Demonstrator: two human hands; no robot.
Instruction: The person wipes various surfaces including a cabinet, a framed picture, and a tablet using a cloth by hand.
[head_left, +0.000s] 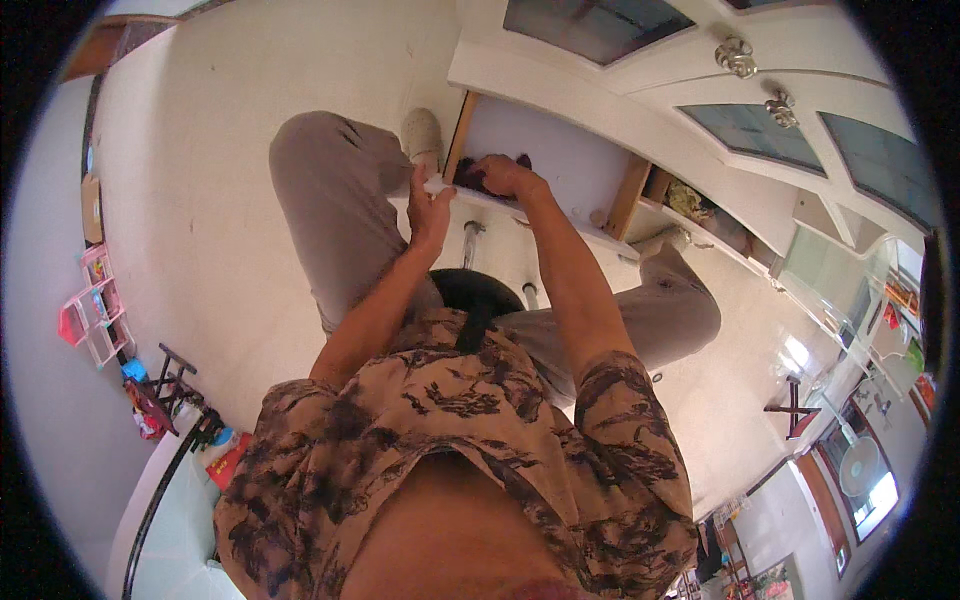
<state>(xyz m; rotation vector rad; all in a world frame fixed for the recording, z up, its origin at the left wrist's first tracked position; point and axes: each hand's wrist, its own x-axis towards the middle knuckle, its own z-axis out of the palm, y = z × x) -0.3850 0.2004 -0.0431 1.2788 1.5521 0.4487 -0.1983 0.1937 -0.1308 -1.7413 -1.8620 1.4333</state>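
Observation:
An open drawer (555, 146) with wooden sides and a pale bottom extends from a white cabinet before me. My right hand (504, 176) reaches into its left end, the fingers bent onto a dark, soft-looking bundle (468, 178). The hand partly covers that bundle, and what it is cannot be made out. Just outside the drawer's left front corner, my left hand (427, 214) pinches a small white item (435, 184), perhaps paper or cloth, between thumb and fingers.
To the right, another open drawer (686, 201) holds crumpled things. Cabinet doors with glass panes and ornate knobs (735, 57) rise above. I sit on a black stool (476, 291) with metal legs, knees spread. A small folding stool (795, 411) stands right; a pink rack (97, 307) is left.

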